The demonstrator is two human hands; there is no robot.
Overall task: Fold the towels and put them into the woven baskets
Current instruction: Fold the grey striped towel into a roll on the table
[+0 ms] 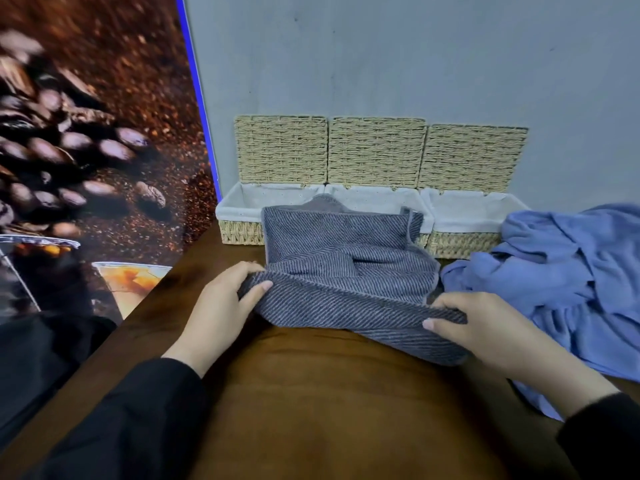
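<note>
Left hand (221, 299) and right hand (474, 323) pinching near edge of grey striped towel (346, 258), long axis running left-right; woven baskets (239, 233) lying straight ahead, beyond towel.

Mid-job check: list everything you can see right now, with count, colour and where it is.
woven baskets: three, straw-coloured with white liners, lids raised, in a row against the wall at the table's far edge
grey striped towel: one, dark grey, mid-table before the baskets, half folded
blue towel: one, light blue, crumpled at the table's right
table: one, dark brown wood
wall: grey, behind the baskets
coffee poster: one, brown, on the left
left hand: grips the grey towel's near left edge
right hand: grips its near right edge
</note>
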